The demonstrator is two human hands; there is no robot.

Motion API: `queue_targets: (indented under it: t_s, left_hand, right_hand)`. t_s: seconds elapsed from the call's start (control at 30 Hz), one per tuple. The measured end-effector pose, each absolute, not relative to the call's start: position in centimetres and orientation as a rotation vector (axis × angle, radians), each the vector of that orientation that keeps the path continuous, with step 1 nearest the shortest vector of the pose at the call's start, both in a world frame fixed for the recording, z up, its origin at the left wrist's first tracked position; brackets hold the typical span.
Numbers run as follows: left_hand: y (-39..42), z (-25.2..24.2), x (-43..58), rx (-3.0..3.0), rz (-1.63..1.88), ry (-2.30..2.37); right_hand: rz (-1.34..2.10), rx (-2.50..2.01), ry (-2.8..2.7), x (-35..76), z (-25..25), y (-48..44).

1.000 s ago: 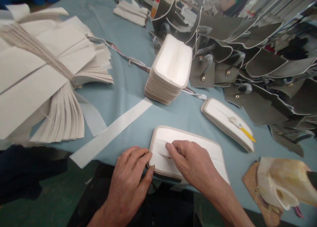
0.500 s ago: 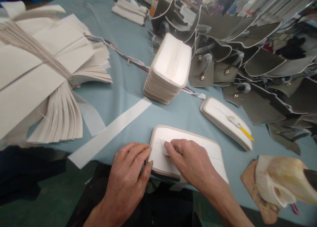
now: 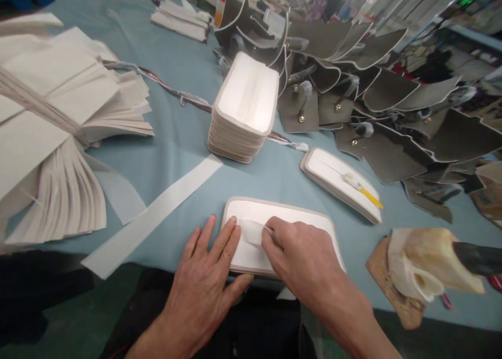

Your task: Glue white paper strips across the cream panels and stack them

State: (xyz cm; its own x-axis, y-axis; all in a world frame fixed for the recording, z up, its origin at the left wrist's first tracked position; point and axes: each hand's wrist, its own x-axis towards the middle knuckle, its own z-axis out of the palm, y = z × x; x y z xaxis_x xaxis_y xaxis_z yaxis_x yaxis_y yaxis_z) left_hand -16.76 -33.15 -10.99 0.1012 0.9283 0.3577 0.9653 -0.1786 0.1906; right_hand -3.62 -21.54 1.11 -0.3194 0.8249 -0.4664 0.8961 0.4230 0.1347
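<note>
A white rounded panel with a beige edge [image 3: 298, 210] lies at the table's front edge, on what looks like a thin stack of similar ones. My left hand [image 3: 206, 267] rests with fingers spread, its fingertips on the panel's left end and its thumb at the near edge. Along the panel's middle lies a thin white strip [image 3: 251, 231], slightly raised. The fingers of my right hand [image 3: 300, 249] are closed on the strip's right end; its grip is partly hidden behind the knuckles.
Behind stands a tall stack of white panels [image 3: 249, 92]. To the right, a smaller stack [image 3: 333, 173] carries a yellow-handled tool [image 3: 371, 197]. Also here are a long white strip [image 3: 157, 212], bundled pale sheets [image 3: 58, 97], grey flaps [image 3: 376, 139] and a stained container [image 3: 419, 259].
My left hand has moved from the panel's left edge onto its top, with fingers spread wider. My right hand has shifted rightward along the panel, showing more strip. The whole view has shifted.
</note>
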Motion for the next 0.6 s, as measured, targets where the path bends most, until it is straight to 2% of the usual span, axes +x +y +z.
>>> queue_targets:
  t_s: [0.17, 0.5, 0.6]
  left_hand:
    - [-32.9, -11.3, -17.2, -2.259, -0.601, -1.909]
    - [-32.8, -12.6, -18.2, -2.353, -0.618, -1.846]
    - [-32.7, -12.6, -18.6, -2.393, -0.663, -1.861]
  right_hand:
    - [-0.195, 1.563, 2.283, 2.8, 2.0, -20.9]
    - [-0.613, 2.101, 2.221, 11.8, -0.3, -19.9]
    - [-0.639, 2.181, 2.238, 12.9, -1.2, -19.6]
